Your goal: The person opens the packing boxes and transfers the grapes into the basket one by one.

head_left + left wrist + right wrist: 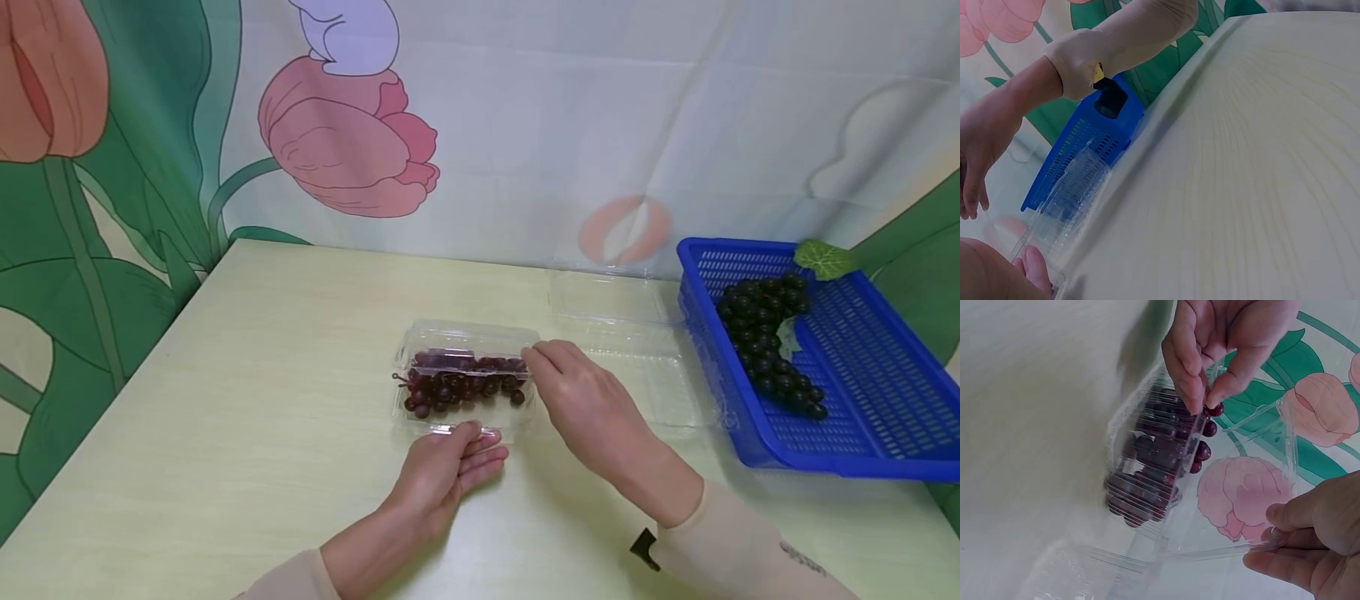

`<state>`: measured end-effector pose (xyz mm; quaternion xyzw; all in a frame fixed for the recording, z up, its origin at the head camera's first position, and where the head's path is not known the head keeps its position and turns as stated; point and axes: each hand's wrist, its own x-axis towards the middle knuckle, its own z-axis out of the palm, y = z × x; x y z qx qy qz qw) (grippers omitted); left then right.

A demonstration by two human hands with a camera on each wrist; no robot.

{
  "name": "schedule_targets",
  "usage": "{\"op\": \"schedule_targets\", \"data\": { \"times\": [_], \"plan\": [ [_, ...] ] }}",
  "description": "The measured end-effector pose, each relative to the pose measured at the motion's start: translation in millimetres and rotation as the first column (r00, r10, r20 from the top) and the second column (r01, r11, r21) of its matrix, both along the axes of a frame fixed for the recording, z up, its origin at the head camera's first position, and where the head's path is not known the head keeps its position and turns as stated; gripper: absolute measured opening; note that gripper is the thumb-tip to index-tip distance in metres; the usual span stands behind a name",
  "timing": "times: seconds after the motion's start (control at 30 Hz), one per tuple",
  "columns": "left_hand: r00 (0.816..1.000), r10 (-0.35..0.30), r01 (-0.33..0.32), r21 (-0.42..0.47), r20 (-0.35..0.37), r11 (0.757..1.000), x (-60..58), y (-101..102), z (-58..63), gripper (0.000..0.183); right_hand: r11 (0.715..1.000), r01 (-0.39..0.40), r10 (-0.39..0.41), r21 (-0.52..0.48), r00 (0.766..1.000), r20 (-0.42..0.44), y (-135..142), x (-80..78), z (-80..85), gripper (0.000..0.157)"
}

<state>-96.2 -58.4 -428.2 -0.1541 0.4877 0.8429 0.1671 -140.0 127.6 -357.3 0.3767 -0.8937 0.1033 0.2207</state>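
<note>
Left hand (446, 471) pinches near rim of clear plastic rectangular box (487, 414), dark-red round grapes (450, 387) inside, mid-scene; right hand (592, 400) pinches right side of its raised transparent lid (468, 335), blue perforated plastic basket (757, 442) further right.

Ahead of the left hand (442, 479), deep purple-red grapes (450, 387) in a clear box (487, 417). Right of the right hand (588, 404), near-black grapes (765, 333) and a green leaf (825, 260) in a bright blue, grid-patterned basket (862, 367). Beyond both hands, a white backdrop (525, 125) printed with pink tulips (345, 142) and green foliage (135, 108); beneath, a pale cream tabletop (225, 400).
</note>
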Motion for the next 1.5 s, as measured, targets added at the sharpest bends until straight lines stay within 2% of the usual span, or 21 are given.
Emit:
{"op": "schedule_targets", "data": {
  "times": [0.27, 0.6, 0.97, 1.2, 1.5],
  "plan": [
    [1.000, -0.009, 0.010, -0.007, 0.008, 1.000, -1.2, -1.9, 1.1, 0.033, 1.000, 0.025, -0.025, 0.009, 0.998, 0.063, -0.9, -6.1, 11.9, 0.031],
    [0.999, -0.038, 0.038, -0.036, 0.009, 0.999, -0.7, -5.9, -0.6, 0.037, 0.997, 0.055, -0.059, 0.045, 0.994, 0.097, 0.4, -14.6, 23.4, 0.038],
    [0.998, -0.056, 0.056, -0.054, 0.014, 0.997, -0.6, -9.2, -1.5, 0.039, 0.996, 0.089, -0.083, -0.017, 0.971, 0.224, 2.1, -29.8, 34.2, 0.032],
    [0.998, -0.064, 0.064, -0.062, 0.014, 0.996, -0.9, -10.1, -0.4, 0.038, 0.997, 0.073, -0.060, -0.039, 0.961, 0.270, 3.2, -39.7, 41.3, 0.033],
    [0.997, -0.078, 0.078, -0.082, 0.002, 0.994, -0.5, -11.3, -1.2, 0.039, 0.997, 0.055, -0.039, -0.049, 0.958, 0.286, 4.3, -54.3, 47.0, 0.032]
  ]
}}
